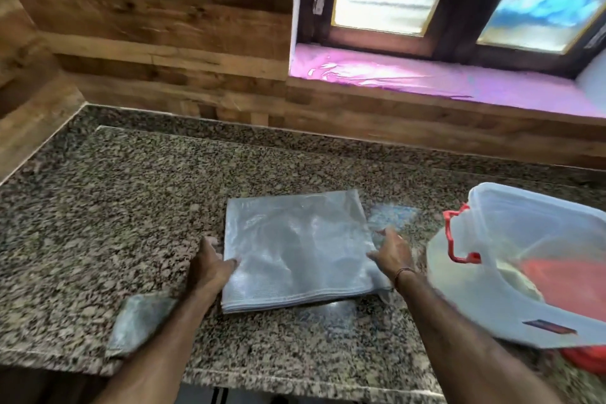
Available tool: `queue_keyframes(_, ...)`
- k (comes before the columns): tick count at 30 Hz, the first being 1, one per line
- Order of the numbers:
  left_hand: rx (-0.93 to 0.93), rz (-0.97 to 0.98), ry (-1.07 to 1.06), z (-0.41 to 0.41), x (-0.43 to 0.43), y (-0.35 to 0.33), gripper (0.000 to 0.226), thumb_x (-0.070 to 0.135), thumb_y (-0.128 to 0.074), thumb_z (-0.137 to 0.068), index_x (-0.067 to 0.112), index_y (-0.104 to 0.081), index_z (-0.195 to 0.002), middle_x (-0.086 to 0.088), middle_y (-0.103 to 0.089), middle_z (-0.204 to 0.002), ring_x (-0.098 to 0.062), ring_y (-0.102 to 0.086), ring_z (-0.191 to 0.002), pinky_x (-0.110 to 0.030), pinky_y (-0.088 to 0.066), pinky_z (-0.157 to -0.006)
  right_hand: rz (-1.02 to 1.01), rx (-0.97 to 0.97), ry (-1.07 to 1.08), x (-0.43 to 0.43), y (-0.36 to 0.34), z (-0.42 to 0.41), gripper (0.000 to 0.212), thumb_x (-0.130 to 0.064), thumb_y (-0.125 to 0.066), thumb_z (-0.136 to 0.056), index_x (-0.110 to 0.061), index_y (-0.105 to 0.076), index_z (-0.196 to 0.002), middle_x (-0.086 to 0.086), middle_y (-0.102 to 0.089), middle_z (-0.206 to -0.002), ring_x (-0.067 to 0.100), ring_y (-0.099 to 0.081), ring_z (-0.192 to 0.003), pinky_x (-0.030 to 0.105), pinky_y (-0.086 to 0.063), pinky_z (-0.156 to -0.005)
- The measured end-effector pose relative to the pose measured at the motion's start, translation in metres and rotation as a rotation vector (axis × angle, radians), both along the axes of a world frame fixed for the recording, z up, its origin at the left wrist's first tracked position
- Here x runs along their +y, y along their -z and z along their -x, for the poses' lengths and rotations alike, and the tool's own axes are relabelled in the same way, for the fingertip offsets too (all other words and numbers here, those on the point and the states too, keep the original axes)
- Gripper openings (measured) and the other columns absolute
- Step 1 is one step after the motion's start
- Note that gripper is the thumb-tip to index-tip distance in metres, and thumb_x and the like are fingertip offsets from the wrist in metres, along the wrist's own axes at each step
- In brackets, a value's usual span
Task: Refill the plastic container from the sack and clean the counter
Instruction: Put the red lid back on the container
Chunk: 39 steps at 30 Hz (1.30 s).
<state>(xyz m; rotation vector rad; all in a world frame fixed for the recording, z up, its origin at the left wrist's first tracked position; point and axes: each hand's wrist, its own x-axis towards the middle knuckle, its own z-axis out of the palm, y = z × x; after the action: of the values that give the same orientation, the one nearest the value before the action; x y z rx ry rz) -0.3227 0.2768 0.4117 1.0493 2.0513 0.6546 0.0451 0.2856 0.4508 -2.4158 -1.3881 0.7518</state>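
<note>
Granite worktop (131, 207) carries a folded sack (295, 249) between left hand (213, 264) and right hand (392, 254), both relaxed, thumbs touching its edges; plastic container (524, 272) nearby.

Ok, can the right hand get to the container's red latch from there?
Probably yes. The right hand sits at the right edge of the folded sack, and the red latch on the plastic container faces it, with only granite counter between.
</note>
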Motion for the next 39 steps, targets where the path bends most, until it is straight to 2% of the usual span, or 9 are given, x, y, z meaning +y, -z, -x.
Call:
queue_keyframes(5,0.210,-0.198,0.078,-0.052,0.008,-0.040,0.059,0.035,-0.086,-0.078,0.017,-0.050,-0.121,-0.013,-0.064,-0.119,-0.038,-0.061,-0.107,-0.047,-0.053,-0.081,-0.219,0.009,-0.072,-0.001,-0.039,-0.007,0.060,-0.028,-0.076,-0.083,-0.009,-0.052,-0.135,0.019,-0.057,-0.128,0.034,-0.057,-0.116,0.036,-0.046,-0.092)
queue_keyframes(12,0.152,-0.526,0.337,-0.174,0.018,-0.121,0.059,0.045,-0.076,-0.088,0.018,-0.051,-0.134,-0.012,-0.057,-0.133,-0.031,-0.054,-0.123,-0.043,-0.049,-0.094,-0.649,0.152,-0.193,-0.014,-0.139,-0.054,0.053,-0.030,-0.079,-0.085,-0.018,-0.057,-0.131,0.004,-0.057,-0.120,0.015,-0.059,-0.100,0.029,-0.051,-0.092)
queue_keyframes(18,0.192,-0.675,0.524,-0.316,-0.006,-0.184,0.066,0.051,-0.075,-0.087,0.019,-0.052,-0.140,-0.011,-0.056,-0.143,-0.032,-0.049,-0.133,-0.046,-0.044,-0.105,-0.872,0.141,-0.148,-0.068,-0.203,-0.194,0.046,-0.030,-0.078,-0.086,-0.021,-0.061,-0.128,-0.003,-0.060,-0.123,0.010,-0.064,-0.095,0.009,-0.046,-0.077)
queue_keyframes(21,0.197,-0.727,0.611,-0.405,-0.032,-0.199,0.069,0.055,-0.073,-0.087,0.019,-0.052,-0.141,-0.010,-0.056,-0.143,-0.032,-0.048,-0.136,-0.049,-0.043,-0.108,-0.876,0.126,-0.040,-0.101,-0.201,-0.290,0.046,-0.032,-0.077,-0.087,-0.018,-0.062,-0.128,0.003,-0.062,-0.124,0.014,-0.064,-0.096,0.018,-0.051,-0.082)
queue_keyframes(25,0.172,-0.746,0.729,-0.518,-0.067,-0.202,0.087,0.075,-0.050,-0.079,0.018,-0.051,-0.144,-0.009,-0.057,-0.143,-0.029,-0.050,-0.134,-0.046,-0.040,-0.112,-0.754,0.140,0.150,-0.130,-0.167,-0.401,0.061,-0.055,-0.068,-0.079,-0.016,-0.061,-0.127,0.010,-0.066,-0.119,0.022,-0.065,-0.100,0.038,-0.054,-0.090)
queue_keyframes(27,0.187,-0.705,0.790,-0.566,-0.080,-0.194,0.096,0.080,-0.045,-0.076,0.020,-0.046,-0.151,-0.007,-0.052,-0.151,-0.027,-0.046,-0.140,-0.045,-0.038,-0.115,-0.628,0.145,0.228,-0.143,-0.142,-0.442,0.058,-0.050,-0.073,-0.083,-0.015,-0.060,-0.127,0.014,-0.066,-0.120,0.028,-0.065,-0.101,0.041,-0.053,-0.090)
queue_keyframes(31,0.257,-0.502,0.991,-0.640,-0.100,-0.169,0.117,0.089,-0.039,-0.069,0.025,-0.018,-0.164,-0.004,-0.013,-0.173,-0.022,-0.012,-0.160,-0.050,-0.021,-0.126,-0.370,0.089,0.283,-0.165,-0.083,-0.500,0.060,-0.049,-0.074,-0.085,-0.012,-0.057,-0.129,0.019,-0.066,-0.126,0.034,-0.062,-0.117,0.039,-0.048,-0.094)
queue_keyframes(34,0.340,-0.388,1.037,-0.670,-0.104,-0.156,0.107,0.078,-0.051,-0.085,0.026,-0.004,-0.166,-0.007,0.009,-0.174,-0.023,0.004,-0.161,-0.055,-0.014,-0.126,-0.165,0.058,0.316,-0.183,-0.042,-0.528,0.075,-0.057,-0.070,-0.085,-0.014,-0.046,-0.141,0.017,-0.059,-0.133,0.034,-0.059,-0.119,0.041,-0.049,-0.095)
queue_keyframes(39,0.462,-0.352,0.927,-0.683,-0.085,-0.161,0.097,0.058,-0.052,-0.098,0.016,0.004,-0.165,-0.002,0.024,-0.171,-0.022,0.017,-0.159,-0.061,-0.004,-0.125,0.111,0.130,0.395,-0.196,0.004,-0.560,0.104,-0.062,-0.070,-0.083,-0.020,-0.015,-0.160,0.017,-0.045,-0.145,0.035,-0.048,-0.131,0.051,-0.044,-0.106)
